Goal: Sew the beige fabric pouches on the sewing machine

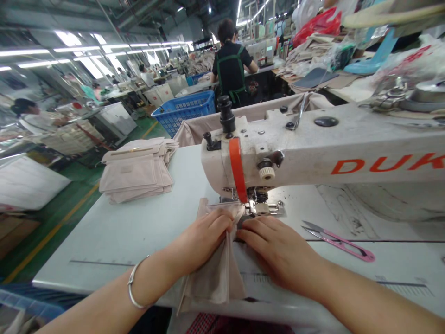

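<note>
A beige fabric piece (219,278) lies partly under the presser foot (259,207) of a white sewing machine (299,139) and drapes over the table's front edge. My left hand (208,236) is closed on its folded edge, just left of the foot. Close in front of the foot, my right hand (274,246) rests low over the machine bed with its fingers bent and together. Its fingertips are beside the fabric fold; what they hold, if anything, is hidden. Pink-handled thread snips (340,241) lie to the right of my right hand.
A stack of beige sewn pieces (135,169) sits on the table's (139,232) left side. Behind the machine are a beige cloth-lined trough (194,130) and a blue crate (186,109). A person (231,67) sits ahead, back turned. Fabric and bags crowd the upper right.
</note>
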Tool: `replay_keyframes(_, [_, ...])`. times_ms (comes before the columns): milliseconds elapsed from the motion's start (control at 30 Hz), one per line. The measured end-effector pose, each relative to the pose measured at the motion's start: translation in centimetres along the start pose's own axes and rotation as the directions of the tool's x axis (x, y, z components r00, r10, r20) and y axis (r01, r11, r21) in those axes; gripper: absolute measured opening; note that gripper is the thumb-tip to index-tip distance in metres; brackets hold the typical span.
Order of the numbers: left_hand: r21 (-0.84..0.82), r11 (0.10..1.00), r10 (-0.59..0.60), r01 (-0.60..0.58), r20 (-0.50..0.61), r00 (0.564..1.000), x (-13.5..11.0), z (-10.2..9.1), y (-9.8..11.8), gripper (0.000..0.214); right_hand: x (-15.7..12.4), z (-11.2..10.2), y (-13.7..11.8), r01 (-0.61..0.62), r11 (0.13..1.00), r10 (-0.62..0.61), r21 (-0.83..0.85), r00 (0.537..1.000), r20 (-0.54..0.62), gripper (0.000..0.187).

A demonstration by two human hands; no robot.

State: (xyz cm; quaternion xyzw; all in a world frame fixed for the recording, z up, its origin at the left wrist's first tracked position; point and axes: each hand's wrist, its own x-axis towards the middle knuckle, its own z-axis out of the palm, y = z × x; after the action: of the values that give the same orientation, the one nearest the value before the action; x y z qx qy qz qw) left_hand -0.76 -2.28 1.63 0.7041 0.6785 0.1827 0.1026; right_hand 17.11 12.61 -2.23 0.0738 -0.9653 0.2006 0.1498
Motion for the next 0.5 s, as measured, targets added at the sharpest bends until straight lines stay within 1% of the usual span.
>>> replay_keyframes(67, [-0.041, 0.999, -0.023, 0.023, -0.013, 1.0, -0.02, 0.0, 0.08, 0.014, 0.0, 0.04, -0.03, -0.038, 0.999, 0.038, 0.003, 0.999, -0.024, 0.03])
replay_keyframes(100, [-0.059, 0.998, -0.031, 0.03, -0.023, 0.999, -0.05, 0.01, 0.06, 0.014, 0.0, 0.08, -0.03, -0.048, 0.999, 0.048, 0.002, 0.998, -0.051, 0.031])
replay_keyframes(167, [-0.09, 0.996, -0.026, 0.023, -0.042, 0.999, -0.12, 0.01, -0.06, 0.015, 0.03, 0.13, -0.03, -0.035, 0.999, 0.036, 0.008, 0.996, -0.082, 0.041])
replay_keyframes(233, [-0.096, 0.995, -0.02, 0.016, -0.043, 0.999, -0.17, -0.04, -0.17, 0.014, 0.1, 0.1, -0.03, -0.009, 1.0, 0.01, 0.022, 0.999, -0.05, 0.043])
replay_keyframes(300, [-0.065, 0.998, -0.01, 0.01, -0.002, 1.0, -0.14, -0.1, -0.17, 0.019, 0.14, 0.03, -0.02, 0.001, 1.0, -0.001, 0.03, 1.0, 0.0, 0.033])
replay_keyframes(333, [-0.032, 0.999, 0.003, -0.002, 0.034, 0.999, -0.07, -0.1, -0.12, 0.026, 0.14, 0.01, 0.0, -0.002, 1.0, 0.002, 0.026, 1.0, 0.014, 0.027])
replay_keyframes(400, [0.05, 0.997, 0.053, -0.059, 0.113, 0.992, 0.15, -0.03, 0.12, 0.039, 0.06, 0.0, 0.07, -0.008, 1.0, 0.008, 0.002, 1.0, 0.015, 0.021])
replay_keyframes(433, [0.092, 0.991, 0.084, -0.098, 0.145, 0.986, 0.29, 0.04, 0.29, 0.041, -0.01, 0.02, 0.11, -0.009, 1.0, 0.009, -0.011, 1.0, 0.015, 0.02])
replay_keyframes(500, [0.167, 0.972, 0.137, -0.166, 0.175, 0.975, 0.58, 0.21, 0.73, 0.036, -0.2, 0.1, 0.19, -0.006, 0.999, 0.006, -0.032, 1.0, 0.02, 0.019])
